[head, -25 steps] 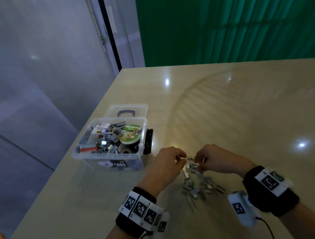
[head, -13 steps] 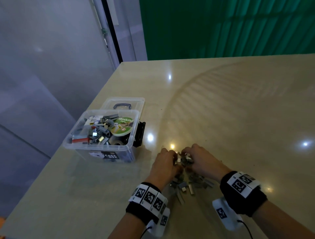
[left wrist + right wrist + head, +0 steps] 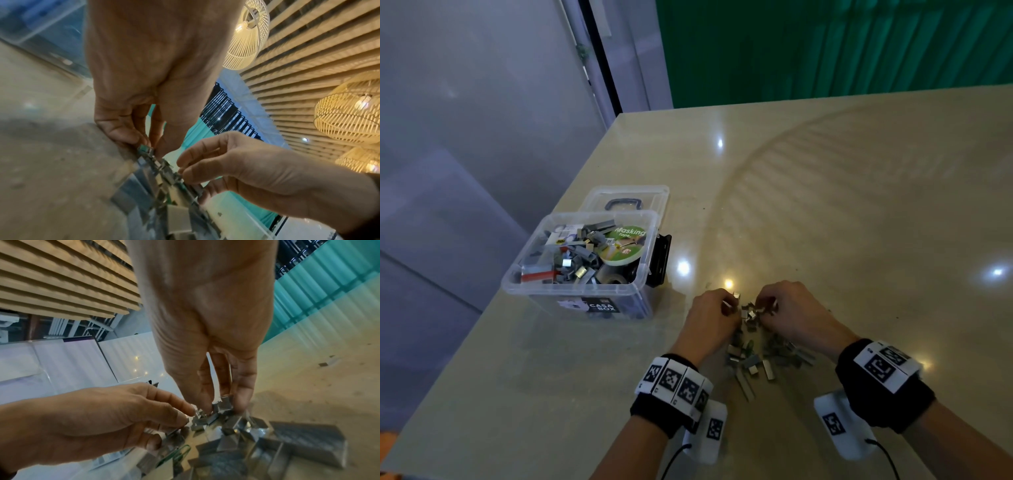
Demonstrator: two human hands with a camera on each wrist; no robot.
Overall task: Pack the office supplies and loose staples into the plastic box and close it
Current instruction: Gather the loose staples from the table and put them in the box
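A clear plastic box stands open at the table's left edge, holding masking tape and many staple strips. Its lid lies flat behind it. A heap of loose staples lies on the table to the box's right. My left hand and right hand meet at the far end of the heap, each pinching a clump of staples. In the left wrist view my left hand's fingertips pinch staples. In the right wrist view my right hand's fingertips grip staples.
A green paper clip lies among the staples near my left hand. A black latch hangs on the box's right side. The table edge runs close along the box's left. Bare tabletop stretches far and to the right.
My two hands have come closer together over the far end of the heap and now pinch staples between them. The head view has shifted, the box has not moved.
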